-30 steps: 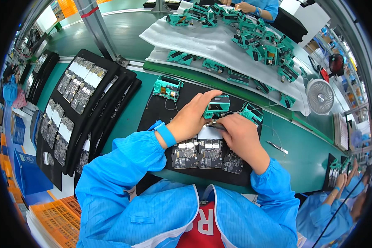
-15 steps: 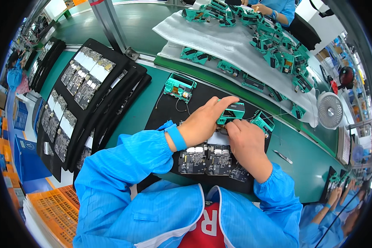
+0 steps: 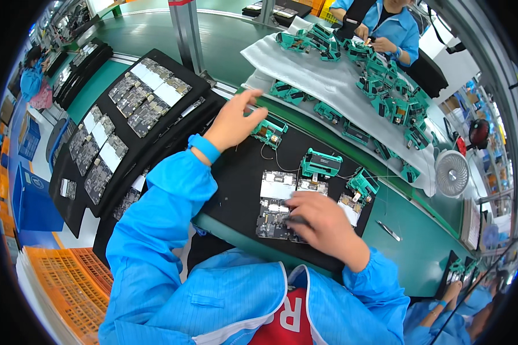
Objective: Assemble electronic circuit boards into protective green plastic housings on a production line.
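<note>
My left hand [image 3: 234, 122] is raised at the far left of the black mat [image 3: 227, 192], fingers apart and holding nothing. Just beyond its thumb stands a green plastic housing [image 3: 269, 133] with a thin wire. A second green housing [image 3: 321, 164] rests at the far edge of several circuit boards [image 3: 279, 188], and a third [image 3: 362, 184] sits to its right above another board [image 3: 349, 208]. Low over the boards is my right hand [image 3: 331, 224], thumb and fingers bent together. Something dark shows at its fingertips, too small to name.
Black trays [image 3: 149, 112] of circuit boards are stacked at left. Grey foam sheets [image 3: 322, 72] at the back carry many green housings. Tweezers [image 3: 389, 230] lie on the green table, near a white fan [image 3: 452, 173]. A co-worker [image 3: 394, 29] works across the bench.
My left hand has let go of the middle housing and moved left. My right hand has left it too and come nearer, over the boards. The housing now stands upright on the mat.
</note>
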{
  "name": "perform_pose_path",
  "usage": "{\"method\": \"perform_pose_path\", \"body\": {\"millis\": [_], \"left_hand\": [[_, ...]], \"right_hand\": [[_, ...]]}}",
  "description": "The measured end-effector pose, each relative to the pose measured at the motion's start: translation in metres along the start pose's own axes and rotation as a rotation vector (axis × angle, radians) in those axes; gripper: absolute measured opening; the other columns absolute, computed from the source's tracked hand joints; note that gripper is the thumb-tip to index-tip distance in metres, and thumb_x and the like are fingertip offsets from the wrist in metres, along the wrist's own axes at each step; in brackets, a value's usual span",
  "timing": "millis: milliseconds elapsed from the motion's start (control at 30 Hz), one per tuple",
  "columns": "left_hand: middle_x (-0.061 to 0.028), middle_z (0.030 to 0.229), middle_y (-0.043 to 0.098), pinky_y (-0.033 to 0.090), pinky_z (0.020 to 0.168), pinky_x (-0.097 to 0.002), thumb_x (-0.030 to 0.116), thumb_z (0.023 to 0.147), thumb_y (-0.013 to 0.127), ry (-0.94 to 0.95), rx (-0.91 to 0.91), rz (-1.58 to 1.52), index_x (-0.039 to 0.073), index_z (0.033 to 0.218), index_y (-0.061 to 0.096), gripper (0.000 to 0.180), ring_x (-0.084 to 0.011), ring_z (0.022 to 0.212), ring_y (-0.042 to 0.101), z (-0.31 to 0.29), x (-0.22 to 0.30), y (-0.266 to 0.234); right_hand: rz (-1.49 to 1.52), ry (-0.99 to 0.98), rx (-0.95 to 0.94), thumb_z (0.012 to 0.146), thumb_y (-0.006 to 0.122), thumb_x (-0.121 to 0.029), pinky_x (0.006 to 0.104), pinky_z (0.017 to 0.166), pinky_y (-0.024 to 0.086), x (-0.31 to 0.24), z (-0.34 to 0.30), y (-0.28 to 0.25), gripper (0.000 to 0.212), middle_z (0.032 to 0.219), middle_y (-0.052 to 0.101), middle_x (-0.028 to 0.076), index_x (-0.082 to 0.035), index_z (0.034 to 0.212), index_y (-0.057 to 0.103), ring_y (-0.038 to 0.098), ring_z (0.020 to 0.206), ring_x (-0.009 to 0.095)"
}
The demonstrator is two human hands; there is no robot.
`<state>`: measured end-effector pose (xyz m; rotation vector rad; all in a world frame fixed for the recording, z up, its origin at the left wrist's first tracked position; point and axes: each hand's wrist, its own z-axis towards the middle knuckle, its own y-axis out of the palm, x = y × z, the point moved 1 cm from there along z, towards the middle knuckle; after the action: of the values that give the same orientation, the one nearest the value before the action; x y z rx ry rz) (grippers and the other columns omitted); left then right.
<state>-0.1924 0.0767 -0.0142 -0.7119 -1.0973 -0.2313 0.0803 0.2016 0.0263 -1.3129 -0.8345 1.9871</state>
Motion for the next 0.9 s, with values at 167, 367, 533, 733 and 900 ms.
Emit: {"method": "perform_pose_path", "body": {"millis": [167, 367, 533, 733, 900], "left_hand": [[-0.0124, 0.122, 0.062, 0.051, 0.09, -0.0349, 0.02, 0.083, 0.078, -0.028, -0.246, 0.02, 0.007, 0.145, 0.05, 0.069, -0.0201, 0.103, 0.058, -0.01, 0.0, -0.004], [-0.0131, 0.116, 0.052, 0.051, 0.088, -0.0372, 0.018, 0.073, 0.081, 0.113, -0.28, 0.126, 0.004, 0.132, 0.055, 0.066, -0.0277, 0.099, 0.059, -0.019, 0.017, -0.005], [-0.0122, 0.107, 0.055, 0.054, 0.074, -0.0352, 0.008, 0.08, 0.073, -0.148, -0.342, -0.328, 0.008, 0.13, 0.043, 0.058, -0.0195, 0.085, 0.062, -0.045, 0.058, 0.018], [-0.0085, 0.103, 0.053, 0.052, 0.08, -0.0323, 0.002, 0.084, 0.068, -0.075, -0.169, -0.427, 0.013, 0.142, 0.037, 0.066, -0.0166, 0.094, 0.058, -0.068, 0.053, 0.042], [-0.0094, 0.114, 0.054, 0.054, 0.091, -0.031, -0.005, 0.084, 0.074, -0.052, -0.256, -0.268, 0.012, 0.143, 0.039, 0.07, -0.0164, 0.106, 0.06, -0.077, 0.05, 0.035]], "right_hand": [[0.005, -0.009, -0.178, 0.079, 0.077, -0.011, 0.0496, 0.11, 0.044, -0.006, 0.0, 0.013, 0.02, 0.13, 0.065, 0.013, -0.005, 0.093, 0.064, 0.056, 0.129, 0.036], [-0.045, -0.032, -0.254, 0.08, 0.076, -0.015, 0.0507, 0.111, 0.042, -0.007, 0.0, 0.01, 0.021, 0.129, 0.065, 0.011, -0.005, 0.095, 0.065, 0.057, 0.129, 0.03], [0.182, 0.013, -0.127, 0.078, 0.079, -0.01, 0.0492, 0.106, 0.047, -0.001, 0.009, 0.012, 0.024, 0.127, 0.066, 0.014, -0.004, 0.095, 0.063, 0.059, 0.126, 0.036], [-0.191, 0.195, 0.045, 0.08, 0.077, -0.013, 0.0475, 0.096, 0.049, -0.006, 0.025, 0.019, 0.024, 0.13, 0.06, 0.023, -0.001, 0.093, 0.062, 0.06, 0.113, 0.042], [-0.171, 0.148, 0.002, 0.077, 0.077, -0.01, 0.0463, 0.098, 0.049, -0.008, 0.006, 0.016, 0.021, 0.125, 0.065, 0.016, -0.004, 0.091, 0.062, 0.061, 0.118, 0.038]]}}
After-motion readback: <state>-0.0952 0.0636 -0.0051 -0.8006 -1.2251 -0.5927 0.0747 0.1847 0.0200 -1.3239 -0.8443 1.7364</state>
